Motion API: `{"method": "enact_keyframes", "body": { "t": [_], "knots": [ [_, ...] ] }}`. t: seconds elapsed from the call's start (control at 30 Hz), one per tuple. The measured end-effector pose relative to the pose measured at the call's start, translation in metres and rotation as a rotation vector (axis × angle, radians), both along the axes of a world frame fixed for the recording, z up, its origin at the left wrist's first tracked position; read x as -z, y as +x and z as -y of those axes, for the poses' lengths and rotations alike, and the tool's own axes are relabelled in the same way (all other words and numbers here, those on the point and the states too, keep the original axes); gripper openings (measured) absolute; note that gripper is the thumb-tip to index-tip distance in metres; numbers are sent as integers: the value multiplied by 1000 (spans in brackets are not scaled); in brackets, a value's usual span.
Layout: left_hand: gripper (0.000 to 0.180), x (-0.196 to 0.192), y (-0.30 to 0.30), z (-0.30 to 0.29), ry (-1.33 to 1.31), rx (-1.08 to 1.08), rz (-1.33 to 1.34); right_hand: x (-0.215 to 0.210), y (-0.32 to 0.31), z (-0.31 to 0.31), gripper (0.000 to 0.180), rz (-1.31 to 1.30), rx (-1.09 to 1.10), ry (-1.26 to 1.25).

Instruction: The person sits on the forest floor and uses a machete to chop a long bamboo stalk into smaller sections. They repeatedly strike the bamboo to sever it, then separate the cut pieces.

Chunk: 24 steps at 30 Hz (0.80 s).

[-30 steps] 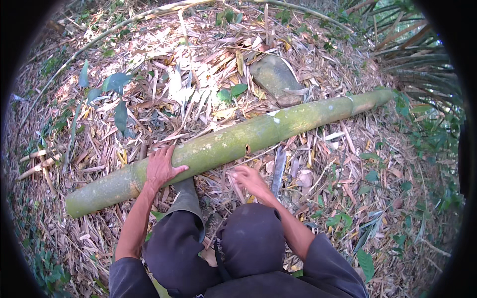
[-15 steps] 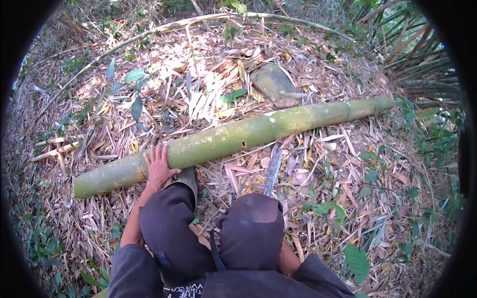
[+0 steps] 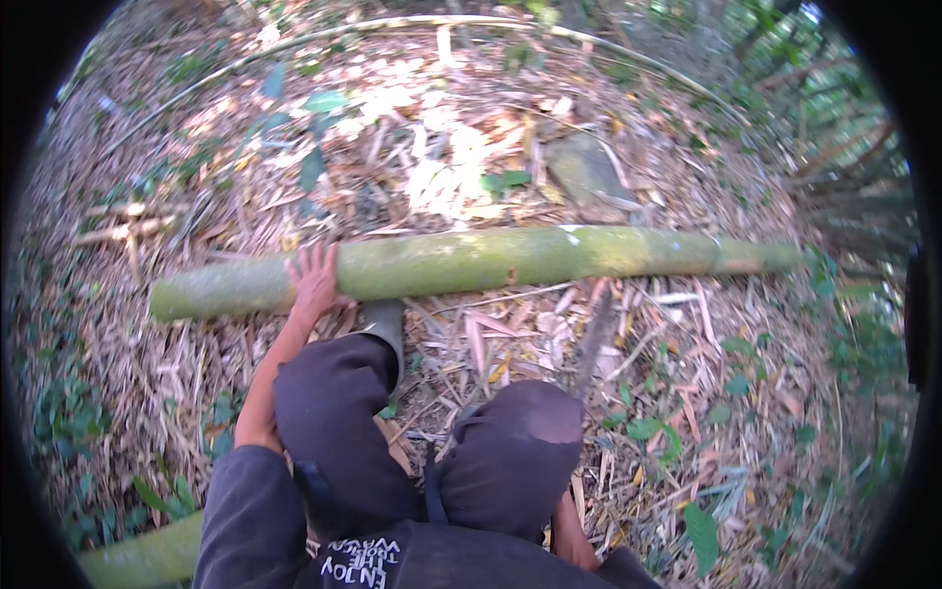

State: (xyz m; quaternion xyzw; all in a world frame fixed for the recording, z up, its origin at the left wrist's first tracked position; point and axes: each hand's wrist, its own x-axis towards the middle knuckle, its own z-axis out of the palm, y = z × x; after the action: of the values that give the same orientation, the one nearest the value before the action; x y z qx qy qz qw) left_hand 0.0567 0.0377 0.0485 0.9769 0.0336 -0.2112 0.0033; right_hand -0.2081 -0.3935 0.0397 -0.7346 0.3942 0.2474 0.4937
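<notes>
While left hand splays unclenched on bamboo pole, left half, right knee hides right hand; I can't tell its grip.

Daylight is falling in patches, bleaching the leaf litter beyond the bamboo pole almost to white. Softer, even shade is covering the dark trousers and the litter around them. Blur is smearing the foliage at the right and softening the blade. The fisheye lens is warping the scene toward the rim, and black corners are framing the round view.
</notes>
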Motion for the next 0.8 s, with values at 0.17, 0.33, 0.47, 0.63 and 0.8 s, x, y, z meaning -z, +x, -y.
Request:
{"method": "enact_keyframes", "body": {
  "t": [0.17,0.33,0.47,0.63,0.8],
  "knots": [
    [131,2,20,0,-5,31,-61,-27,35,23,34,119,71,-55],
    [130,2,18,-5,-1,21,-69,-47,129,12,34,302,-160,-248],
    [130,0,18,-4,-5,15,-62,-40,165,-9,27,426,-270,-340],
    [130,-1,21,5,-19,10,-68,-14,182,-9,23,479,-427,-371],
    [130,-4,16,-5,25,2,-77,-54,218,-42,22,820,-304,-256]
  ]
}}
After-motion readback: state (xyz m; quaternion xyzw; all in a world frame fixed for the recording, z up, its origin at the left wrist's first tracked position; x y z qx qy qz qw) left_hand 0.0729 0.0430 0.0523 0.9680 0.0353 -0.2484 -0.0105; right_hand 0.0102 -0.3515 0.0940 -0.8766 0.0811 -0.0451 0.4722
